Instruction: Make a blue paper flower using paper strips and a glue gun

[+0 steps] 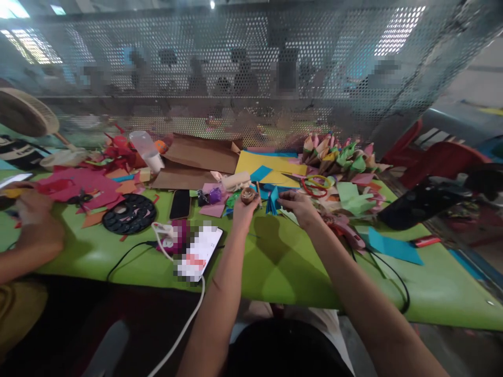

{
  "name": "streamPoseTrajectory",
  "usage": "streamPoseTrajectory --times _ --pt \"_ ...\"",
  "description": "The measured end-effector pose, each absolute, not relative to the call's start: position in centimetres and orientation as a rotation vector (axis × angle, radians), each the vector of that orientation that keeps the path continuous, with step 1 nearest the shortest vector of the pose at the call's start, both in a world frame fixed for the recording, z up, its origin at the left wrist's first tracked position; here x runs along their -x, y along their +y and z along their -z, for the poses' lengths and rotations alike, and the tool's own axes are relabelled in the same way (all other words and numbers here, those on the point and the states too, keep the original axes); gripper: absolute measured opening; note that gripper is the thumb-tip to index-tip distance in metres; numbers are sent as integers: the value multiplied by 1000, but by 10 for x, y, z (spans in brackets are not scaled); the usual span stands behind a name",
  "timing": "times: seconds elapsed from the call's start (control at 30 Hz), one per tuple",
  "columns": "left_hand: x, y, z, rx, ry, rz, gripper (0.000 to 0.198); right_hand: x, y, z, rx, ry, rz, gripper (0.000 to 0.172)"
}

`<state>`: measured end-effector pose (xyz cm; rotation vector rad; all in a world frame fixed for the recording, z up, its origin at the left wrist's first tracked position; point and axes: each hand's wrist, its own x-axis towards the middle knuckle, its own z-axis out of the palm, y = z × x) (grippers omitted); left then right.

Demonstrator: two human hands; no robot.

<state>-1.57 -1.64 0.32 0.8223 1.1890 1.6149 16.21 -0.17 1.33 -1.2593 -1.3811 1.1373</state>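
My left hand [244,205] is closed around a small brown roll of tape [249,196], held up just above the green table [275,262]. My right hand [297,205] pinches a folded blue paper piece [272,201] with its fingers together, right beside the tape. Both hands are close together near the middle of the table. Blue and yellow paper sheets [271,165] lie just behind them.
Scissors with coloured handles [316,184] and a heap of paper flowers [338,154] lie at the right back. A dark phone [180,203], a black round tray [129,213], a white phone with cable [198,252] and pink paper [78,186] lie left. Another person's hand [37,225] works at the far left. A perforated screen [251,73] stands behind.
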Motion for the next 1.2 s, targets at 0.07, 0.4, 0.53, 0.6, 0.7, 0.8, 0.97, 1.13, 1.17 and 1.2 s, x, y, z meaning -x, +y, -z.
streamPoseTrajectory --times 0.07,0.4,0.53,0.6,0.7,0.8,0.97,1.13,1.17,1.2 --pt "11 -19 -1 -845 1128 -1503 37 -165 -8 -19 1149 -1316 -1199 44" --pt "-5 -34 -3 -851 940 -1209 54 -159 -27 -19 954 -1121 -1284 40" --pt "-5 -37 -8 -893 975 -1186 50 -162 -31 -18 961 -1124 -1287 38" --pt "-6 -40 -12 -898 979 -1209 49 -164 -33 -19 967 -1131 -1285 37" --pt "-6 -42 -18 -900 1001 -1208 48 -164 -35 -21 972 -1143 -1277 36" --pt "-5 -44 -22 -892 1036 -1195 50 -164 -36 -22 982 -1182 -1245 37" --pt "-3 -47 -26 -931 1032 -1193 48 -165 -37 -23 1011 -1224 -1202 39" --pt "-4 -49 -28 -932 1014 -1180 46 -163 -38 -23 997 -1162 -1226 38" --pt "-4 -49 -28 -925 1014 -1190 46 -163 -38 -23 989 -1154 -1228 38" --pt "-5 -49 -28 -919 1016 -1203 47 -162 -38 -23 980 -1150 -1227 38"
